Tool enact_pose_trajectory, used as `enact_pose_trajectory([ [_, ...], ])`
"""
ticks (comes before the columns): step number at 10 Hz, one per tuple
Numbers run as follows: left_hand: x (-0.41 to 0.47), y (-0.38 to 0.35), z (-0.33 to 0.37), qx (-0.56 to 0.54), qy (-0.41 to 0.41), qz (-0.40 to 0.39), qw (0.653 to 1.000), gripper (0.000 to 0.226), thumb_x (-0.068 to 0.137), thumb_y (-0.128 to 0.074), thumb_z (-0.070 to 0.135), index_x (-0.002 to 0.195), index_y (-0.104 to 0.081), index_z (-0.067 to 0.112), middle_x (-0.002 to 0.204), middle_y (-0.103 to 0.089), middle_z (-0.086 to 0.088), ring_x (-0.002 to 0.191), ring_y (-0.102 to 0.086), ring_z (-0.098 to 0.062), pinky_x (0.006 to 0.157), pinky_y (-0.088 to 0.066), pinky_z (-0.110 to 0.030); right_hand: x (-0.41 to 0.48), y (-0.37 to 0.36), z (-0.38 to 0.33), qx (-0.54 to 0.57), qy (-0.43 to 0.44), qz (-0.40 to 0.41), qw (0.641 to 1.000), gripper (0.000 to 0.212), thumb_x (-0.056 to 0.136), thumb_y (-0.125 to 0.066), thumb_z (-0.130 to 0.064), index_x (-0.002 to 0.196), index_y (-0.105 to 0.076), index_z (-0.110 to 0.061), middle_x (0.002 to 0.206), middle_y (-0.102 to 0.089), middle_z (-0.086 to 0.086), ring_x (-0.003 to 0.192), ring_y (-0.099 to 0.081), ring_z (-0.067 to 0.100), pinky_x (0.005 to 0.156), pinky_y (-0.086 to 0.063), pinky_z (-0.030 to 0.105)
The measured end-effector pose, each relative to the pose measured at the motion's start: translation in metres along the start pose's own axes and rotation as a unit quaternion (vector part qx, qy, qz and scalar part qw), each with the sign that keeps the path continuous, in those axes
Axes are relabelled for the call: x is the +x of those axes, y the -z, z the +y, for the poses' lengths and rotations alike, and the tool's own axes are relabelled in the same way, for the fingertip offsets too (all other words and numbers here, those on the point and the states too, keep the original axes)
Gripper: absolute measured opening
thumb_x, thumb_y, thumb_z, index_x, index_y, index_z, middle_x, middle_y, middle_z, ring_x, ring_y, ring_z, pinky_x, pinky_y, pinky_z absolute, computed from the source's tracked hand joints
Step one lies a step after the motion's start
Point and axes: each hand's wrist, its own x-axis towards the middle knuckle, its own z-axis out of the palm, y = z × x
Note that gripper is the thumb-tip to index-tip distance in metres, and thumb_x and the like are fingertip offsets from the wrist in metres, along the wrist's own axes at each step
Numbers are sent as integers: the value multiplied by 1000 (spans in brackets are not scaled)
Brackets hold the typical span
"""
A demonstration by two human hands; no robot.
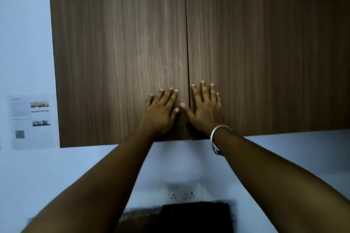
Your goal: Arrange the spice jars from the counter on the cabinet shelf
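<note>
Brown wood-grain laminate covers the wall cabinet (pixel 121 53), a wide flat box whose long axis runs sideways while its grain and the centre seam (pixel 187 62) between its two closed doors run upright. Just left of that seam the left hand (pixel 161 111) lies flat on the door with fingers spread and pointing up, holding nothing; just right of it the right hand (pixel 205 109) does the same, a silvery metal bangle (pixel 220 130) round its wrist. Below the seam, a white rectangular wall socket (pixel 184 193) sits above a dark flat-topped object (pixel 197 217); no spice jars or shelf are visible.
</note>
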Motion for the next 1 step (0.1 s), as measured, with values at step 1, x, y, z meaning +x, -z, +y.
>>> enact_pose_trajectory([
  [1, -9, 17, -4, 5, 27, 46, 999, 65, 106, -31, 46, 164, -18, 20, 172, -18, -4, 160, -10, -29, 127, -8, -54, -5, 18, -14, 6, 41, 28, 999, 93, 89, -15, -82, 162, -21, -24, 171, -10, 9, 158, -6, 34, 125, -11, 54],
])
